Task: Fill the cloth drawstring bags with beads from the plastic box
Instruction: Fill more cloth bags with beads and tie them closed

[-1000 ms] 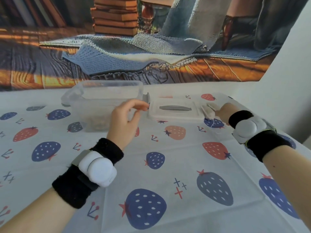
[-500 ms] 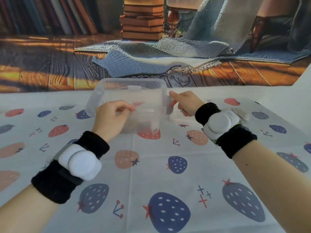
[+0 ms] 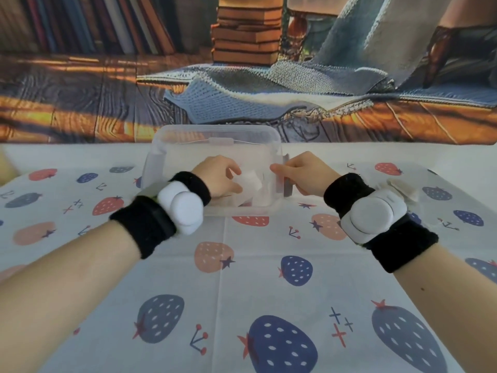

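— Clear plastic, that plastic box, and both hands are on it. What's each one doing?

— The left hand is down inside, fingers curled round a white cloth bag. The right hand pinches the box's wall on the side opposite, thumb and fingers pressed on the rim by a grey latch.

— How should the bag be filled well?

— My judgement: keep the right hand's pinch firm so the box doesn't slide on the strawberry tablecloth, and spread the bag's mouth before scooping, low against the floor of the box.

— Are the beads there?

— Under the left hand I can't make them out; the wall is cloudy and the hand covers the floor.

— Any other bags?

— Pale cloth pieces lie beyond the right wrist, likely more bags. Whether the held one has anything in it, I cannot tell.
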